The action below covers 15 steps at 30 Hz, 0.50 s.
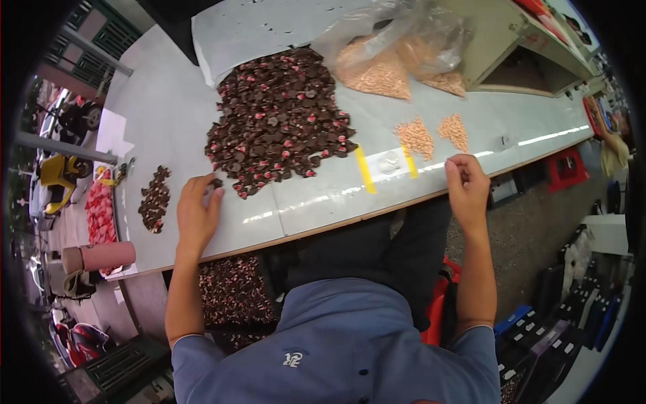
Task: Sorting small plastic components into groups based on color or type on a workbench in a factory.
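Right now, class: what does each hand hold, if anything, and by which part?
The left hand touches a small dark piece with its fingertips. The right hand is curled; whether it holds anything cannot be told.

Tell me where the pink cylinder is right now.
In the head view, the pink cylinder lies on its side at the table's near-left corner, just below the pink pieces and left of the left hand.

A clear, crumpled plastic bag (397, 50) lies at the far edge of the pale grey worktop (168, 108), toward its right end, holding tan granular pieces. A heap of red-and-white small packets (99, 214) sits at the worktop's left end.
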Each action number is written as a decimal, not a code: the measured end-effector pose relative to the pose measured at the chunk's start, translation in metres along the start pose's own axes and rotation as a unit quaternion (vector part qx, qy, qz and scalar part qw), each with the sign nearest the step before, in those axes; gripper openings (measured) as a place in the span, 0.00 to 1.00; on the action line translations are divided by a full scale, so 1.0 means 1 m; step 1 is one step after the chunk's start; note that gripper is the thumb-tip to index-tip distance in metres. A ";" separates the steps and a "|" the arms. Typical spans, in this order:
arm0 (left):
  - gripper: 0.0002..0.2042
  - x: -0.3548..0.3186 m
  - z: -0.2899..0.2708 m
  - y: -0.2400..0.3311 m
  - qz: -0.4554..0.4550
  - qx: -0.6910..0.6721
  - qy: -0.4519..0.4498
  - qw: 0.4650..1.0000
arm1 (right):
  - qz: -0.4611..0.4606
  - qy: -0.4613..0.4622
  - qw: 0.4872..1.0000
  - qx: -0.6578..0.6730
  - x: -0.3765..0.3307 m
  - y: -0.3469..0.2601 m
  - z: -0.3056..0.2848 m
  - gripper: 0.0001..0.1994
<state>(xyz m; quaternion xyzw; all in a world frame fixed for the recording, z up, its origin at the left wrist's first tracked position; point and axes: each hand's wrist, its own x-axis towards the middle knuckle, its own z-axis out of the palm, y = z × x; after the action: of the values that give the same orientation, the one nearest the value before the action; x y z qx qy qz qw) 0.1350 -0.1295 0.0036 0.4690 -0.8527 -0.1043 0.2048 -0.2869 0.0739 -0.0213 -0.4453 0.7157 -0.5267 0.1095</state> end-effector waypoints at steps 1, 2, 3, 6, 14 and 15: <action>0.11 0.001 0.001 0.003 -0.025 -0.013 0.002 1.000 | 0.007 -0.004 1.000 -0.028 0.001 0.001 0.000 0.02; 0.11 0.002 0.007 0.000 -0.022 -0.019 0.000 1.000 | 0.008 -0.001 0.999 -0.035 0.001 0.001 0.000 0.02; 0.11 0.002 0.012 -0.006 -0.010 0.007 0.008 1.000 | -0.020 -0.018 0.995 -0.101 0.002 0.002 0.001 0.02; 0.11 0.003 0.017 -0.003 -0.008 0.017 0.014 1.000 | -0.069 -0.044 0.977 -0.197 0.005 0.001 0.006 0.03; 0.11 0.001 0.018 0.002 -0.042 -0.029 0.003 0.999 | -0.071 -0.067 0.953 -0.287 0.013 0.002 0.010 0.04; 0.11 0.001 0.016 0.004 -0.052 -0.044 -0.011 0.998 | -0.070 -0.067 0.954 -0.285 0.013 0.003 0.011 0.04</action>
<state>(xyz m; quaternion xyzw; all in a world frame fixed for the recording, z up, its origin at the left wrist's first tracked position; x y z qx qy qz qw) 0.1243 -0.1284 -0.0091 0.5024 -0.8237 -0.1578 0.2102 -0.2896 0.0570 -0.0242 -0.5409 0.7944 -0.2760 -0.0119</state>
